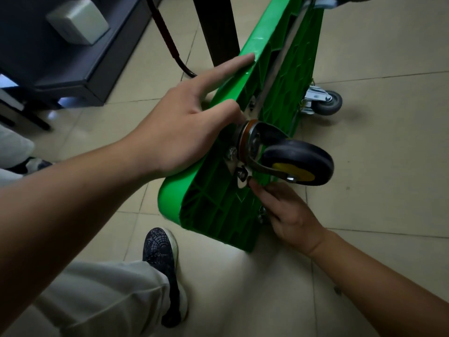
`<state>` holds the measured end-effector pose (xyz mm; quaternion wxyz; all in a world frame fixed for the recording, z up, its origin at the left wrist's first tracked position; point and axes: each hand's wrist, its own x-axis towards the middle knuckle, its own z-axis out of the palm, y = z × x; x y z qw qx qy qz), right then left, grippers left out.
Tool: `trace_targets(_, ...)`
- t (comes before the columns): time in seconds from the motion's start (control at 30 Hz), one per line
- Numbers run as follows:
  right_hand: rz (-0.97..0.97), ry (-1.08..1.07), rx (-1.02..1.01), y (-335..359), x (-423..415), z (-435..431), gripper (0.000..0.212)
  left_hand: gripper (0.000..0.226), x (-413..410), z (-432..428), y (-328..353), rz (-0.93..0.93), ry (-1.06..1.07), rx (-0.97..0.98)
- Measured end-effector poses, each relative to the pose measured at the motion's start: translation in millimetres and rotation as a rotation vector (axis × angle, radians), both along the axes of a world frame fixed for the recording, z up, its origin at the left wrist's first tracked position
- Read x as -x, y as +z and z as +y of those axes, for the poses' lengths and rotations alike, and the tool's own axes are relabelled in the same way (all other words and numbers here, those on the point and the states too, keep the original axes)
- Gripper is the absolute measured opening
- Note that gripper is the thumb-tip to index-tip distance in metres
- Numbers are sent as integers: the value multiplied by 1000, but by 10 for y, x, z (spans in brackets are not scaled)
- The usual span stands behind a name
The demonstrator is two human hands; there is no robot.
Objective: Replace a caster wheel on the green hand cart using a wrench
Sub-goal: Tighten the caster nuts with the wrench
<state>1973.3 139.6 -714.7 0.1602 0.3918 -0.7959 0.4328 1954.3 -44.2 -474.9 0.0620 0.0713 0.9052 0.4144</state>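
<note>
Left forearm, nearest the lens, leads to the left hand [184, 132], which holds the upper rim of the green hand cart [213, 215]: the index finger lies straight along the rim and the other fingers curl over it towards the caster's mounting plate [243, 184]. The cart stands tipped on its side on the tiled floor [388, 166], ribbed underside facing right. A caster wheel [298, 161], black tyre with yellow hub, projects from the near corner. The right hand [289, 215] reaches from below, fingers curled, thumb tip at the plate's lower corner beside a bolt [241, 172]; whether it pinches anything cannot be told. A second, grey caster [324, 103] sits farther along the cart. A dark shoe [162, 263], black cable [167, 37], dark post [216, 27] and dark cabinet [73, 59] lie around it.
</note>
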Motion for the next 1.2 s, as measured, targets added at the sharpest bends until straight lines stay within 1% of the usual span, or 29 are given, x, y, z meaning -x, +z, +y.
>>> trace_targets(0.07, -112, -18, 51, 73, -177, -61, 55, 64, -2, 2, -2, 11, 6, 10)
trace_targets(0.13, -379, -28, 149, 212, -478, -175, 60, 62, -9, -7, 4, 24, 18, 9)
trace_targets(0.2, -668, -6, 367, 446, -813, -339, 65, 62, -26, -3, 13, 33, 28, 26)
trace_targets(0.27, -965, 45, 684, 760, -1053, -502, 62, 61, -44, 22, 19, 41, 26, 66)
trace_targets(0.3, -1050, 74, 801, 897, -1124, -568, 60, 62, -49, 37, 20, 40, 25, 75)
trace_targets(0.37, -1061, 37, 870, 1070, -1202, -655, 55, 62, -56, 65, 24, 25, 20, 68)
trace_targets(0.43, -1067, -41, 841, 1133, -1223, -642, 54, 63, -56, 77, 33, 9, 12, 48)
trace_targets(0.53, -991, -79, 764, 965, -1364, -528, 51, 63, -37, 56, 35, -2, 0, 43)
trace_targets(0.6, -887, -123, 630, 780, -1356, -360, 52, 64, -27, 41, 27, -14, -7, 24)
trace_targets(0.67, -697, -132, 418, 569, -1164, -163, 57, 63, -26, 19, 19, -14, -8, 5)
trace_targets(0.73, -444, -149, 194, 370, -826, -12, 60, 63, -16, 4, 5, -18, -8, -15)
trace_targets(0.77, -314, -164, 119, 300, -664, 34, 61, 64, -12, 3, -4, -26, -8, -27)
trace_targets(0.83, -115, -133, 28, 223, -397, 96, 58, 64, -5, 2, -14, -33, -8, -44)
trace_targets(0.93, 74, -18, -60, 208, -107, 128, 49, 64, 2, -14, -14, -23, -11, -40)
trace_targets(0.97, 109, 10, -78, 203, -25, 140, 50, 64, 4, -18, -12, -22, -12, -35)
trace_targets(1.0, 124, 16, -96, 189, 36, 145, 57, 64, 7, -19, -11, -23, -13, -32)
trace_targets(1.07, 93, 2, -96, 129, 105, 163, 72, 65, 6, -22, -13, -27, -12, -34)
trace_targets(1.1, 68, -10, -84, 91, 115, 182, 77, 65, 8, -22, -16, -29, -11, -38)
trace_targets(1.13, 54, -21, -73, 62, 112, 194, 77, 65, 8, -20, -18, -31, -10, -43)
trace_targets(1.2, 53, -32, -54, 10, 74, 172, 64, 65, 12, -17, -19, -30, -9, -41)
